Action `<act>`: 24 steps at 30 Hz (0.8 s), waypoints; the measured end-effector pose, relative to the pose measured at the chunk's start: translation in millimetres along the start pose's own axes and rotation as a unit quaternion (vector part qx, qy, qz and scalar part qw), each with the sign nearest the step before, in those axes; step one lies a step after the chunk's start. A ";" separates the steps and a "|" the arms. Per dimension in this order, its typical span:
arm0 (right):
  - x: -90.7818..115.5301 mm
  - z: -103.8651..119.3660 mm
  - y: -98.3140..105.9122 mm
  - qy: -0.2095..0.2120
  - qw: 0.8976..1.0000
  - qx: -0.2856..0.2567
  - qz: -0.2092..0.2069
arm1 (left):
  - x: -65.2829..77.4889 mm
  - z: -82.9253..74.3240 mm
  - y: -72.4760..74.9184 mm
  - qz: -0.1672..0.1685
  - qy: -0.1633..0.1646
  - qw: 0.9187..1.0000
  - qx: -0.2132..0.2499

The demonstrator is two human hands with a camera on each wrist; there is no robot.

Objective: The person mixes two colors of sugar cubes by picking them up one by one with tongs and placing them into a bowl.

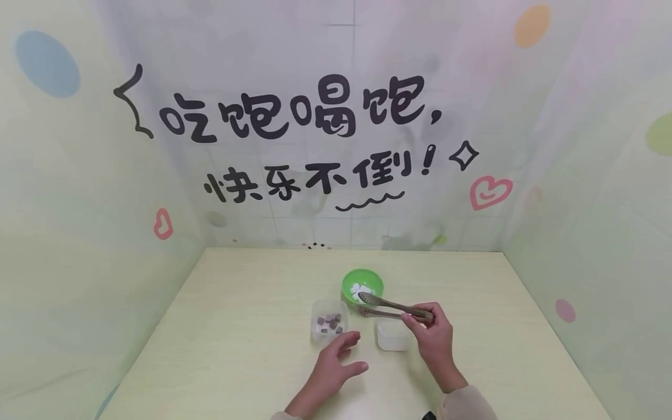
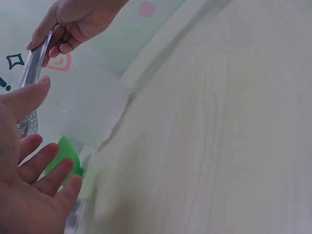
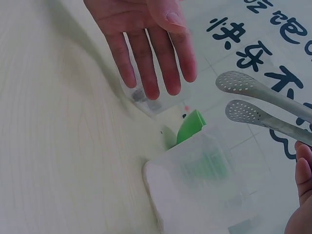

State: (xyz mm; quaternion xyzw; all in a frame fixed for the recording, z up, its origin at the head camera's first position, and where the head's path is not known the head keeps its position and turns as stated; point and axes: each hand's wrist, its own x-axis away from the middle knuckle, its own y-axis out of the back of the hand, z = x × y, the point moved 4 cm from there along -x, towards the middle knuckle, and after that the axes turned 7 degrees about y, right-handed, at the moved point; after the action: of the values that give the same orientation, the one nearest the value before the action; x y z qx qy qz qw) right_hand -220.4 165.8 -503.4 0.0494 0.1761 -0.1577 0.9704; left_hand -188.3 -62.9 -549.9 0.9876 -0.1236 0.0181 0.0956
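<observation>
My right hand holds metal tongs with perforated tips, pointing left. The two tips stand apart with nothing between them in the right wrist view. They overlap the near edge of a green bowl, where small white cubes lie. My left hand hovers with fingers spread, holding nothing, just in front of a clear plastic container. Inside that container are several brown cubes. A second translucent container, white in its lower part, stands below the tongs, beside my right hand.
The containers and bowl stand on a pale wood-grain table. Behind it rises a printed backdrop with large black lettering, and printed sheets hang along both sides.
</observation>
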 end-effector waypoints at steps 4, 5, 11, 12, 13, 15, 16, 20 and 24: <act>2.1 3.3 -3.8 0.014 1.000 -0.012 0.006 | 1.4 3.9 7.3 -0.016 -0.003 1.000 -0.004; 2.6 5.0 -4.6 0.020 1.000 -0.016 0.007 | 1.5 5.0 9.1 -0.023 -0.004 1.000 -0.004; 4.0 8.7 -10.3 0.043 0.998 -0.042 0.014 | 1.8 6.3 19.2 -0.070 -0.001 0.997 0.012; 4.1 8.5 -11.3 0.045 0.998 -0.044 0.015 | 1.6 7.6 20.9 -0.078 0.001 0.997 0.016; 4.4 8.2 -12.3 0.046 0.998 -0.044 0.017 | 1.5 9.1 22.7 -0.086 0.005 0.996 0.020; 5.0 7.4 -13.9 0.046 0.998 -0.044 0.019 | 1.2 12.2 26.3 -0.100 0.013 0.995 0.024; 5.2 7.6 -14.6 0.046 0.998 -0.045 0.020 | 1.1 13.6 28.2 -0.106 0.016 0.994 0.022; 6.1 7.6 -17.8 0.047 0.998 -0.044 0.025 | 1.1 17.9 36.2 -0.126 0.024 0.992 0.010; 7.3 7.6 -20.9 0.049 0.997 -0.043 0.031 | 1.9 21.2 44.1 -0.152 0.029 0.988 -0.004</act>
State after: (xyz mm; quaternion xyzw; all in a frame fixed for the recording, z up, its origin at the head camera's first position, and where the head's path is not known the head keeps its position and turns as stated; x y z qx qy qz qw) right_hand -218.2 142.9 -499.8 0.0205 0.2287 -0.1169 0.9662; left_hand -197.2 -109.3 -562.5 0.9936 0.0303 0.0312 0.1047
